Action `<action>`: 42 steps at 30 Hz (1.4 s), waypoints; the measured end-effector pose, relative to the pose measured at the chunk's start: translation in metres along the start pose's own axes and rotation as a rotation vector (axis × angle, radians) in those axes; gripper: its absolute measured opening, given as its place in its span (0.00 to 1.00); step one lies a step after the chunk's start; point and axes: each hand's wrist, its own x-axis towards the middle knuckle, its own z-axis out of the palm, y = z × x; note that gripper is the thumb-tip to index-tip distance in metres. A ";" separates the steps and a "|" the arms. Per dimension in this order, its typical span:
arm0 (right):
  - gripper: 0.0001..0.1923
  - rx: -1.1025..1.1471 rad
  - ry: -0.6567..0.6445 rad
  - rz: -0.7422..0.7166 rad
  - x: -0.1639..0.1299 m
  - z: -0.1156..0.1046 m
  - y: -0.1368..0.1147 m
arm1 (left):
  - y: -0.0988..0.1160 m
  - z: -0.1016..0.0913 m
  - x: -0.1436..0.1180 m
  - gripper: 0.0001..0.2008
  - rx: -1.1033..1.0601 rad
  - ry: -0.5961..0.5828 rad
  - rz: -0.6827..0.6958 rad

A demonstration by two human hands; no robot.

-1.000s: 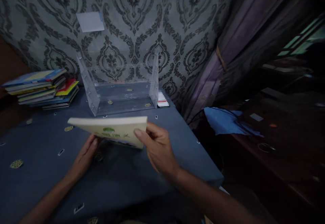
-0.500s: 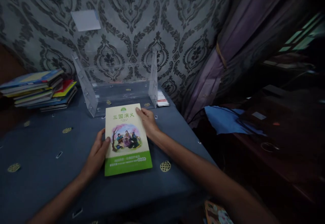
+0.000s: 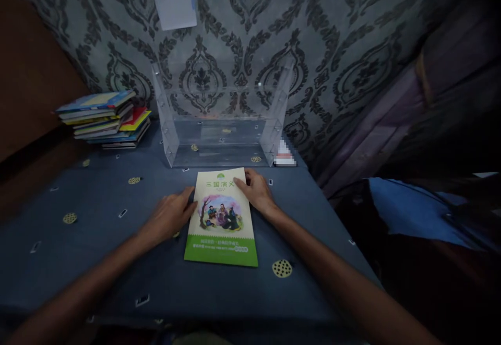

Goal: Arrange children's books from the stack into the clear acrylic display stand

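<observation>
A paperback book [image 3: 221, 240] with a cream and green cover, Chinese lettering and a picture of several figures under a tree is face up on the cloth-covered table, or just above it. My left hand [image 3: 169, 214] grips its left edge, thumb at the cover's side and the other fingers partly hidden. At the upper right corner, my right hand [image 3: 256, 191] has its thumb on the cover and its fingers round the edge. Just beyond the book stands a clear plastic rack [image 3: 219, 120] with stepped shelves and no books on it.
To the left rear is an uneven stack of books [image 3: 105, 118]. A small blurred-out item [image 3: 284, 154] sits by the rack's right side. Patterned wallpaper [image 3: 242, 47] with a white card [image 3: 176, 11] rises behind. A purple curtain [image 3: 391, 120] and blue cloth [image 3: 407, 212] are at right.
My view has turned left, so everything appears farther right. The book's top has come down, away from the rack's front, and the book looks flatter. Both hands remain on it.
</observation>
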 end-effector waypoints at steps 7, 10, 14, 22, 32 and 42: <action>0.25 -0.597 0.039 -0.186 -0.016 -0.005 -0.014 | -0.001 0.012 0.025 0.15 0.287 0.102 0.185; 0.22 -0.676 -0.015 -0.306 -0.022 -0.001 -0.024 | -0.006 0.017 0.034 0.13 0.255 0.136 0.205; 0.23 -0.603 -0.246 -0.587 -0.023 0.020 -0.033 | -0.012 0.024 0.039 0.13 0.231 0.163 0.197; 0.30 -0.514 -0.469 -0.649 -0.007 0.058 -0.034 | -0.017 0.028 0.039 0.11 0.172 0.178 0.229; 0.26 -0.523 -0.448 -0.611 -0.008 0.056 -0.036 | -0.019 0.030 0.039 0.15 0.152 0.198 0.255; 0.25 -0.540 -0.311 -0.508 -0.014 0.017 -0.009 | -0.022 0.032 0.040 0.17 0.131 0.174 0.223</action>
